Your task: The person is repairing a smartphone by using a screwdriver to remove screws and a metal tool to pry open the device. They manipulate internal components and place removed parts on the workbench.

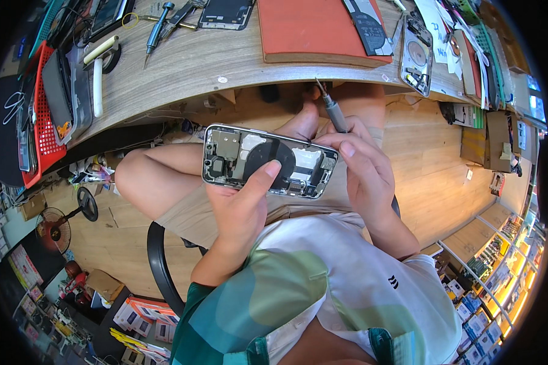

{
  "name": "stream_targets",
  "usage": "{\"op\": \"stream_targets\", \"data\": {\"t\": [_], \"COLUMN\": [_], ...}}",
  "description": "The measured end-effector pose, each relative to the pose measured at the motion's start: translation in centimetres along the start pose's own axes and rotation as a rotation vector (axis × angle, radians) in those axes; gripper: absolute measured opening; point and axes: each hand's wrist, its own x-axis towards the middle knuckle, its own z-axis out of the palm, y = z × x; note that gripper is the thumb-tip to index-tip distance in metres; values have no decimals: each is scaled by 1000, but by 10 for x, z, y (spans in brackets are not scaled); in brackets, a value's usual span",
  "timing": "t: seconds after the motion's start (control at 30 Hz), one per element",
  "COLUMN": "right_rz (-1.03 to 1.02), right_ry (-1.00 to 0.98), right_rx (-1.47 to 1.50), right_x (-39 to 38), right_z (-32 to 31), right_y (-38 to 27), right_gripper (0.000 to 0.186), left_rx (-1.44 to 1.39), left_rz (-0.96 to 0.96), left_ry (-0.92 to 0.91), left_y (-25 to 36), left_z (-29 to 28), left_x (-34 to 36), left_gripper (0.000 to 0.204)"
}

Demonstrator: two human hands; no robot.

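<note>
My left hand (240, 207) grips an opened smartphone (228, 148), its thumb lying across the round black pad in the middle of the exposed insides. The phone is held tilted above my lap, short of the desk edge. My right hand (366, 170) is closed around a grey-handled screwdriver (333, 113), whose tip points up toward the desk, away from the phone. The thumb and index finger of that hand are near the phone's upper right corner; whether they touch it I cannot tell.
On the wooden desk (189, 67) lie a red pad (304, 30), a phone battery (369, 30), another opened phone housing (416, 55), a blue screwdriver (158, 29) and a phone screen (226, 12). A red basket (44, 134) stands at the left. Below are a fan (53, 231) and a chair armrest (159, 261).
</note>
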Motion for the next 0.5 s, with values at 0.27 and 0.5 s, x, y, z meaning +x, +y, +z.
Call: {"op": "stream_targets", "data": {"t": [0.27,0.5], "right_rz": [-95,-262], "right_ry": [-54,-73], "right_rx": [-99,-389], "right_x": [-2,-2], "right_z": [0,3], "right_y": [-2,-11], "right_gripper": [27,25], "left_rx": [73,69], "left_rz": [-92,-124], "left_ry": [89,54], "left_y": [-13,-9], "left_z": [-20,-13], "left_x": [-9,0], "left_gripper": [36,58]}}
